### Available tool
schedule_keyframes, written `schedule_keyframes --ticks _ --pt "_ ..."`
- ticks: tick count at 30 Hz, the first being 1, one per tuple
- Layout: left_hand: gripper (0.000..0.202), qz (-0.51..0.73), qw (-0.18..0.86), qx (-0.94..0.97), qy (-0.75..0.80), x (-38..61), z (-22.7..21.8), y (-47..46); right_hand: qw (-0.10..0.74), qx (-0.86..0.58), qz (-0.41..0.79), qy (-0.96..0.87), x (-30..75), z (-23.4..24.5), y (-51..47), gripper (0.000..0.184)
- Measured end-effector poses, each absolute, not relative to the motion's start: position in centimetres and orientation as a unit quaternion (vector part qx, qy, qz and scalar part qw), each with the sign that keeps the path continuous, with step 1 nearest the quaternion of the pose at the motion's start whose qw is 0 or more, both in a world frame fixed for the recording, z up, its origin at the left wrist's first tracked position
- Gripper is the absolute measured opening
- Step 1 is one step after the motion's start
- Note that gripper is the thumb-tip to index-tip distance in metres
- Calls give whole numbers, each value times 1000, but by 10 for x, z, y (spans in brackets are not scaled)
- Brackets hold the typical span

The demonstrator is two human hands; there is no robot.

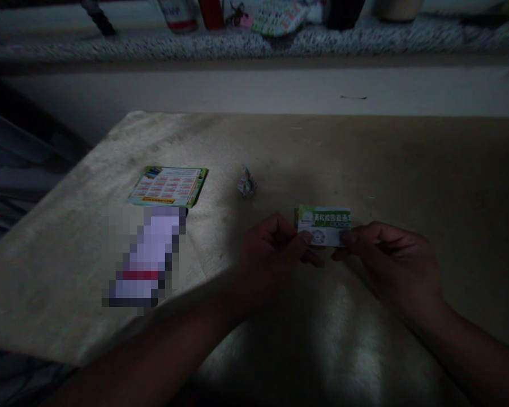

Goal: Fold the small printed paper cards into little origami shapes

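A small green and white printed paper (324, 225) is held between both hands just above a pale wooden board (407, 164). My left hand (271, 249) pinches its left edge with thumb and fingers closed. My right hand (390, 260) pinches its right edge the same way. The paper looks folded into a small rectangle. The scene is dim.
A colourful printed sheet (168, 186) lies flat at the board's left. Below it is a blurred-out rectangular object (146, 257). A small crumpled folded paper piece (246, 183) sits mid-board. A speckled ledge (254, 42) behind holds several containers.
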State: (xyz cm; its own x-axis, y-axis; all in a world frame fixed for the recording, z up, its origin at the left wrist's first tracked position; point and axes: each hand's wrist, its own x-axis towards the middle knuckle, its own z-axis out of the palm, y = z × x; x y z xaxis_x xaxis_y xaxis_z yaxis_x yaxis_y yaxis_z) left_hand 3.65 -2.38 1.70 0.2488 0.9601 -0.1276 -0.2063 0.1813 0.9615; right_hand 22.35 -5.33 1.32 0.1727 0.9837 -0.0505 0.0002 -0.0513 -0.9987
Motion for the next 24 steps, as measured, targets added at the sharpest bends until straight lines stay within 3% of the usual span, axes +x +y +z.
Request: schedule_keyframes --ticks 18,24 --pt "25 447 640 447 436 36 18 -22 507 -492 536 -462 233 6 -49 28" --pt "24 438 627 465 446 35 20 -21 462 -501 513 -521 230 17 -52 34"
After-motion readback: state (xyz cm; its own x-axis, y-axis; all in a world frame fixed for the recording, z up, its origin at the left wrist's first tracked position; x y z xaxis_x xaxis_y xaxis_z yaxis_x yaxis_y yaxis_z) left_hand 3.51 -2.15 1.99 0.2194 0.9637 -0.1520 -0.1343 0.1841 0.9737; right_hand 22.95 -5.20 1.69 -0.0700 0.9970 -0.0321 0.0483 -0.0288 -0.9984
